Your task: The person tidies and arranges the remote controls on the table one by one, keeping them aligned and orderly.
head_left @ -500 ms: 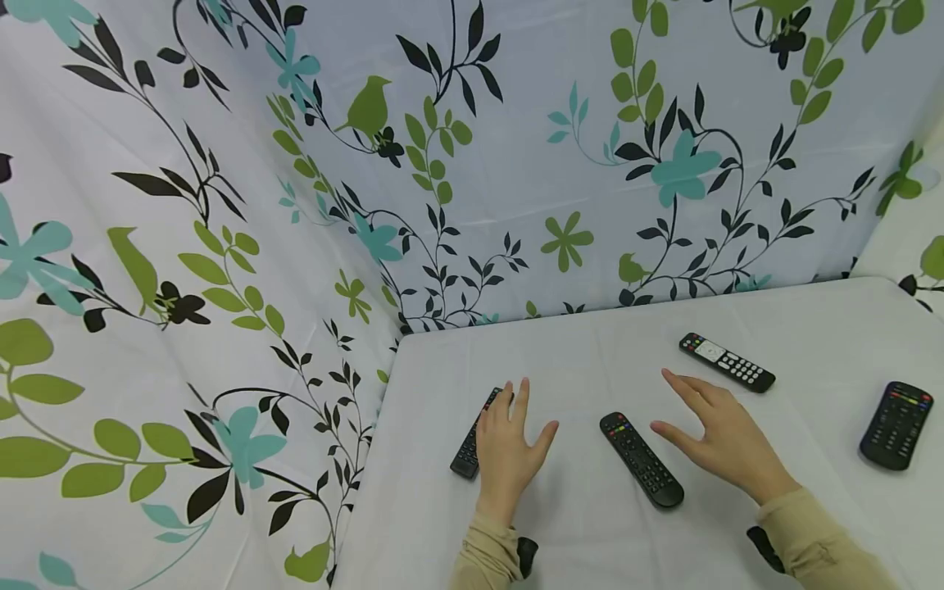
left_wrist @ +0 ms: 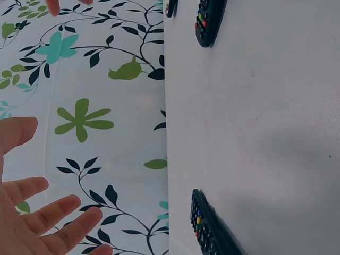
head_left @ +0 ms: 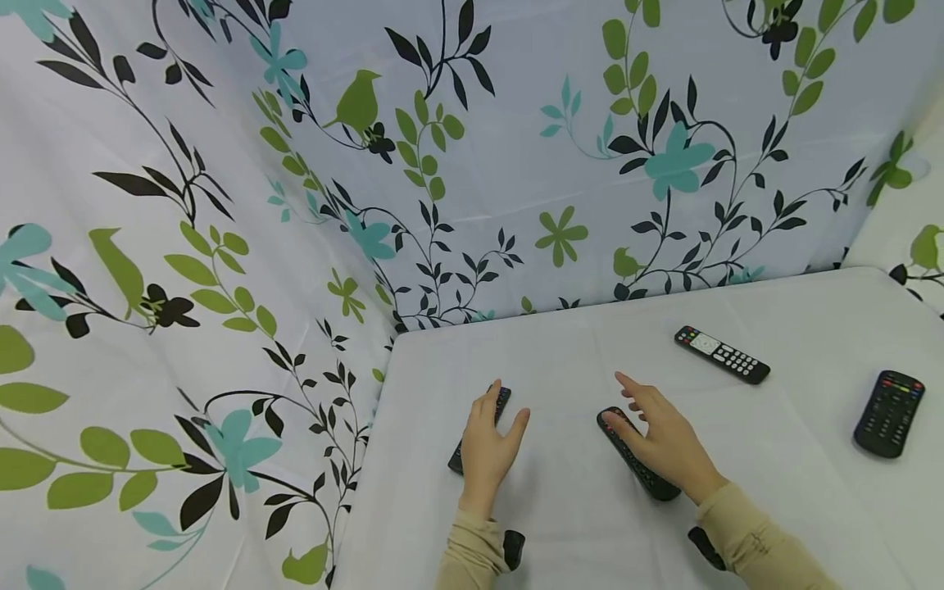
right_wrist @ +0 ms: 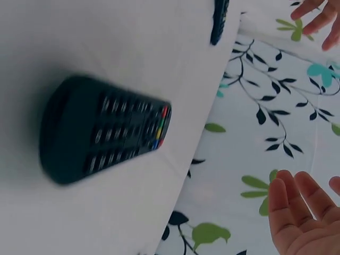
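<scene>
My left hand [head_left: 488,451] is held over a slim black remote control [head_left: 504,403] at the left of the table, hiding its middle. The left wrist view shows that hand's fingers [left_wrist: 61,226] spread, apart from the remote [left_wrist: 207,228]. My right hand [head_left: 667,442] hovers over a second black remote control [head_left: 634,460] near the middle and covers part of it. In the right wrist view, this remote [right_wrist: 114,130] lies with its buttons up and coloured keys at the narrow end. The right hand's fingers [right_wrist: 297,199] are extended and hold nothing.
A black remote with a pale upper keypad [head_left: 723,354] lies farther back on the white-covered table [head_left: 560,508]. Toward the right side is a wide black remote [head_left: 889,414]. Patterned cloth [head_left: 472,180] hangs behind and to the left of the table.
My right hand has moved left, from beside the middle remote to over it. My left hand has shifted slightly left. The view has shifted a little; the remotes stay put on the table.
</scene>
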`<state>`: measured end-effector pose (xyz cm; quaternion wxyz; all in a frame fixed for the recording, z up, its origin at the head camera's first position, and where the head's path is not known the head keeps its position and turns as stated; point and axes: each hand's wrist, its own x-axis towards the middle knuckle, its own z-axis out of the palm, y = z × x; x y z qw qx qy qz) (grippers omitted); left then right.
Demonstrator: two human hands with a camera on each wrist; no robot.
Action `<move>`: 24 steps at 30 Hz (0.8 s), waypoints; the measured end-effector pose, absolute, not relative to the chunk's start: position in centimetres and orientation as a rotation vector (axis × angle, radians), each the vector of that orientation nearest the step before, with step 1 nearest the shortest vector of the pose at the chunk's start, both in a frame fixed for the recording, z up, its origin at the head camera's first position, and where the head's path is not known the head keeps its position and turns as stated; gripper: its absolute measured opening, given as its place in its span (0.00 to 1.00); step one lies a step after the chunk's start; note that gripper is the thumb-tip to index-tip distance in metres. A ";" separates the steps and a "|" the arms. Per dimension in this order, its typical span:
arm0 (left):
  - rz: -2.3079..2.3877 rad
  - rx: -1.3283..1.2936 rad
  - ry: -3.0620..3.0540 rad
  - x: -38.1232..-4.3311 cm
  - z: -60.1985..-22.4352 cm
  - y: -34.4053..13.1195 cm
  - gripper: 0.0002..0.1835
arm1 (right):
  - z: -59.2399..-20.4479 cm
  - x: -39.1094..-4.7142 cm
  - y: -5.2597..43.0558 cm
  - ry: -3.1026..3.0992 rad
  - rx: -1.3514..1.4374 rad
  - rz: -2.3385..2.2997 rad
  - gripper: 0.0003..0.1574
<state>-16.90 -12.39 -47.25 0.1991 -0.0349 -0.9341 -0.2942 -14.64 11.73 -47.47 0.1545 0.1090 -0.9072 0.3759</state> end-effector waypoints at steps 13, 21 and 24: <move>-1.367 0.050 -2.553 -18.3 -47.3 -15.5 0.30 | -48.0 -15.9 5.3 -2.673 0.247 1.396 0.41; -1.359 0.180 -2.592 -19.4 -49.0 -17.8 0.26 | -49.2 -16.1 1.7 -2.719 0.206 1.553 0.42; -1.409 0.235 -2.605 -19.9 -49.7 -18.6 0.25 | -49.5 -16.4 0.7 -2.747 0.193 1.613 0.43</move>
